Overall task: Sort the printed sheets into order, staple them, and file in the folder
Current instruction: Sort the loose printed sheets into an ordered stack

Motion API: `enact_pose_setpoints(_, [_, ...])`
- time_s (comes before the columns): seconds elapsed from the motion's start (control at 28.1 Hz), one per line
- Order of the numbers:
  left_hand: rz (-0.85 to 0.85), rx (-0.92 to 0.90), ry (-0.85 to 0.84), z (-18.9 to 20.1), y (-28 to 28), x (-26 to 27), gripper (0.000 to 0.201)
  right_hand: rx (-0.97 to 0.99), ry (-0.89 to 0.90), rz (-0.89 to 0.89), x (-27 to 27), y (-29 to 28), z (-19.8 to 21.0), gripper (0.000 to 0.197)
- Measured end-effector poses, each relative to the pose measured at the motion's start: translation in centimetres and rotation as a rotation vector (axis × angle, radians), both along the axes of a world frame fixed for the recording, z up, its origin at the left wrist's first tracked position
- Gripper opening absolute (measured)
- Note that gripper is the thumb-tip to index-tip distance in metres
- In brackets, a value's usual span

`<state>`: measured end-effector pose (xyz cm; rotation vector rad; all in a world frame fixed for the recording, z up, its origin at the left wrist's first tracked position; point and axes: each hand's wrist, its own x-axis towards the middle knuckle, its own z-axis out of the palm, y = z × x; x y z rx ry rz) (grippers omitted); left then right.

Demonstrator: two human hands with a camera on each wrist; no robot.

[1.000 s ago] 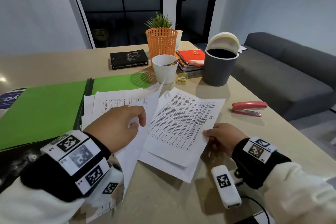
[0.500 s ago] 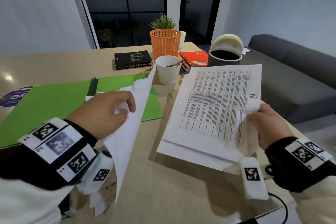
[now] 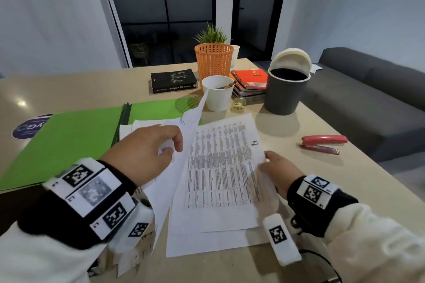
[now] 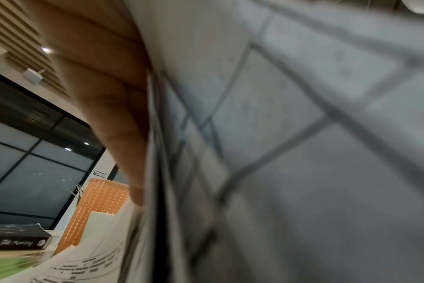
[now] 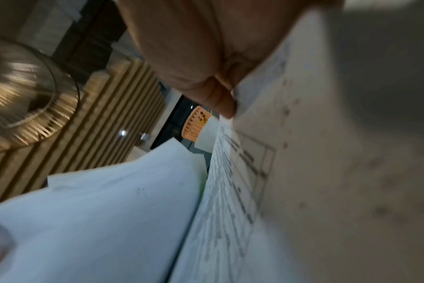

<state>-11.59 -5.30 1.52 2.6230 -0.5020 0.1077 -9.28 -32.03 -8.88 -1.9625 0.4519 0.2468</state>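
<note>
Printed sheets (image 3: 220,167), densely tabled and hand-marked at one corner, lie stacked at the table's near edge beside an open green folder (image 3: 69,140). A red stapler (image 3: 323,143) rests well to the right. The left hand (image 3: 147,154) pinches a raised sheet (image 3: 181,145); the right hand (image 3: 279,170) pinches the stack's right edge.

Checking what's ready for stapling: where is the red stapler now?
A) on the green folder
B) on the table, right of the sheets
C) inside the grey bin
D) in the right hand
B: the stapler lies alone on the table, right of the sheets; the right hand holds their edge.
</note>
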Motion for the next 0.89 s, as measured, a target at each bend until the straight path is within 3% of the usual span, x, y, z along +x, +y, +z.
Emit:
enact_pose_setpoints(0.11, [-0.042, 0.022, 0.028, -0.8, -0.8, 0.0, 0.028, -0.069, 0.035, 0.114, 0.5, 0.5, 0.1, 0.047])
enact_pose_setpoints(0.29, [-0.085, 0.04, 0.108, -2.3, -2.3, 0.1, 0.03, -0.085, -0.027, 0.126, 0.1, 0.1, 0.0, 0.072])
enact_pose_setpoints(0.5, [-0.124, 0.066, 0.154, -4.0, -3.5, 0.3, 0.032, -0.003, -0.026, 0.176, -1.2, -0.6, -0.4, 0.044])
enact_pose_setpoints(0.71, [-0.157, 0.083, 0.207, -5.3, -4.0, 0.1, 0.043, -0.022, -0.239, 0.264, -2.6, 0.0, 0.8, 0.024])
enact_pose_setpoints(0.89, [-0.175, 0.112, 0.226, -6.5, -4.4, 0.3, 0.046, -0.22, -0.179, 0.402, -2.6, 0.0, 0.9, 0.015])
